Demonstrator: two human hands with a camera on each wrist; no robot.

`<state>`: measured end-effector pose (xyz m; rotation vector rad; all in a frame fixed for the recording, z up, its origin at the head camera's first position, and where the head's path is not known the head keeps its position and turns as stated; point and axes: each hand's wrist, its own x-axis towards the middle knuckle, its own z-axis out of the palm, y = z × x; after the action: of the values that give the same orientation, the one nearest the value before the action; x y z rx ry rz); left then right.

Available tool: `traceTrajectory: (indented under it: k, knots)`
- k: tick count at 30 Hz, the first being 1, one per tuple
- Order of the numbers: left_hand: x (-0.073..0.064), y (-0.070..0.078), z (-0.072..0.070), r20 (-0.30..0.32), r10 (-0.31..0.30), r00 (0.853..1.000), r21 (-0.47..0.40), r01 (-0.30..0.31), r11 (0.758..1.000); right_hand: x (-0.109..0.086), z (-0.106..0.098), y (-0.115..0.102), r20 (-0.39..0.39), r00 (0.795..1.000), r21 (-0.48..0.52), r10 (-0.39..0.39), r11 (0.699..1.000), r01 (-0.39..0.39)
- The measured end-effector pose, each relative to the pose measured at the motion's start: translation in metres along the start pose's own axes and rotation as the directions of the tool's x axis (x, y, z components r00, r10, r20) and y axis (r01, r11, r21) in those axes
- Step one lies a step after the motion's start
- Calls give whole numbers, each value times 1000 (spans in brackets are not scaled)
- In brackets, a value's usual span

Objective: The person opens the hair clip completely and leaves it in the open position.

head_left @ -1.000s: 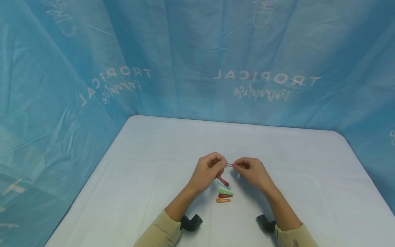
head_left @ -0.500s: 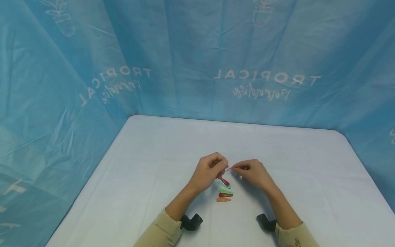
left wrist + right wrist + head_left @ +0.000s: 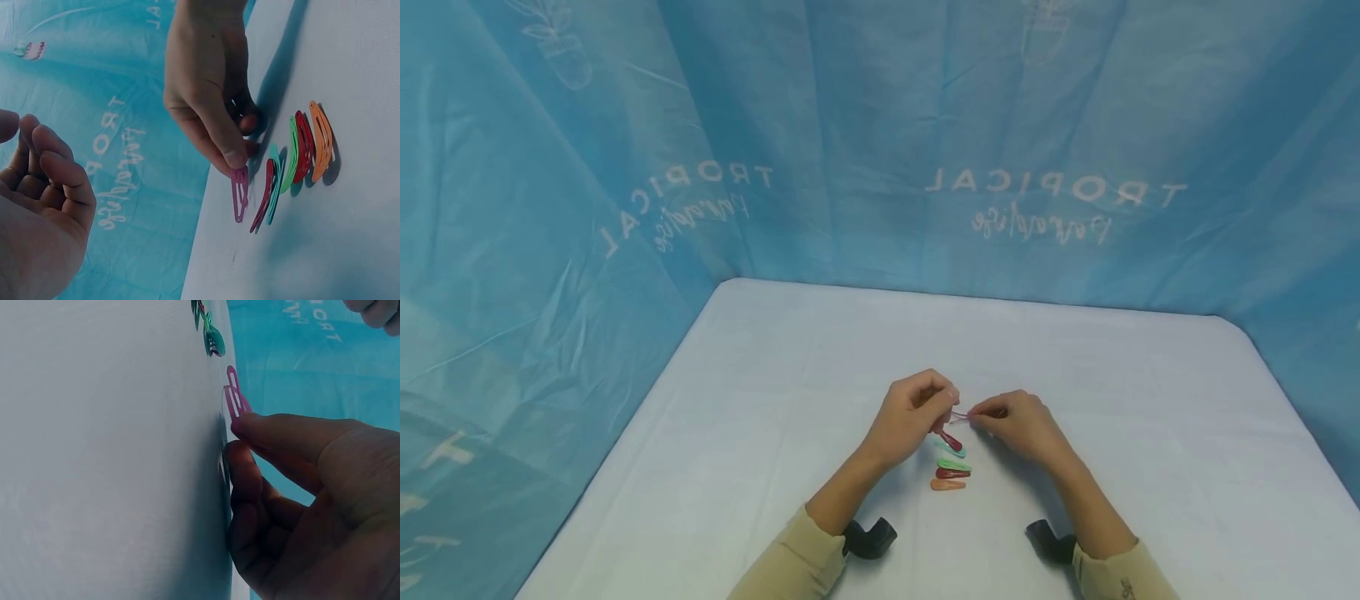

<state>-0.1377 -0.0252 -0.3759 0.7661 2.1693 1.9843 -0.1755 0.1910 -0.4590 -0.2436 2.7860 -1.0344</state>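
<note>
My right hand (image 3: 1018,425) pinches a pink snap hair clip (image 3: 239,200) at one end between thumb and fingertip, low over the table. In the right wrist view the clip's slotted frame stands out beyond the thumb. My left hand (image 3: 47,212) is beside it, fingers loosely curled and nothing visible in them. In the head view its fingertips overlap the clip's free end. A row of hair clips lies just nearer: a dark red clip (image 3: 264,194) against a teal clip (image 3: 275,187), then a green clip (image 3: 290,156), a red clip (image 3: 305,147) and an orange clip (image 3: 322,144).
A white cloth covers the table (image 3: 820,350). Blue printed curtains (image 3: 865,167) hang behind it and along the left side. Black curved pieces, one a left wrist attachment (image 3: 871,538) and one a right wrist attachment (image 3: 1051,542), sit at the sleeve cuffs.
My right hand has lowered slightly with the pink hair clip, which now sits a little lower beside my left fingertips. The left hand and the row of clips hold their places.
</note>
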Motion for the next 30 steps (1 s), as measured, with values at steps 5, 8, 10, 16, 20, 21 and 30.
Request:
traceTrajectory:
  k: [5, 8, 10, 16, 20, 21, 30]
  knots:
    - [-2, 0, 1, -19, -18, 1000, 3, 18, 1000, -3, 1, -3, 24, 1000, -40, -14, 999, 15]
    - [-3, 0, 1, -24, -19, 1000, 10, 19, 1000, -5, 2, -4, 25, 999, -60, -33, 998, 34]
    - [-3, 0, 1, -26, -15, 1000, 13, 15, 1000, -4, 4, -3, 11, 999, -75, -54, 996, 54]
    - [-1, -1, 0, -31, -1, 1000, 9, 1, 1000, -2, 4, -5, -28, 997, -94, -77, 993, 74]
    - [0, -2, 0, -34, -8, 999, 8, 9, 1000, -3, 3, -9, 6, 998, -89, -69, 994, 69]
    - [0, -1, 0, -35, -11, 999, 8, 12, 1000, -4, 3, -10, 14, 998, -90, -67, 994, 68]
    - [0, -1, 0, -64, -7, 998, 25, 9, 1000, -6, 3, -15, 28, 997, -62, -68, 996, 69]
